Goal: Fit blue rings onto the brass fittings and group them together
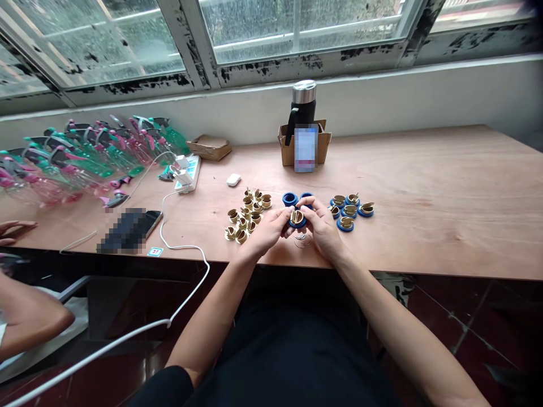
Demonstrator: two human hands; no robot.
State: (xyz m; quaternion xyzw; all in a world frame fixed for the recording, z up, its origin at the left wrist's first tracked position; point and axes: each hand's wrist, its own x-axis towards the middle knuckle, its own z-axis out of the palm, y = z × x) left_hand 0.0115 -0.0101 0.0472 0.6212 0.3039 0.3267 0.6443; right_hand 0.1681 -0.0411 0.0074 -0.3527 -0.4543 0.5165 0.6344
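Between my two hands, close to the table's front edge, is a round gold metal fitting with a raised flap, seated in a blue ring. My left hand pinches its left side, and my right hand grips the right side. Just beyond my fingers lies a bare blue ring, with a second blue ring partly covered by my right hand. Several loose gold fittings are grouped to the left. To the right sit several gold fittings in blue rings. Thin wire rings lie below my hands.
Spray bottles crowd the back left. A power strip with a white cable, a phone and a white earbud case lie left. A thermos stands in a cardboard box. Another person's hand rests far left.
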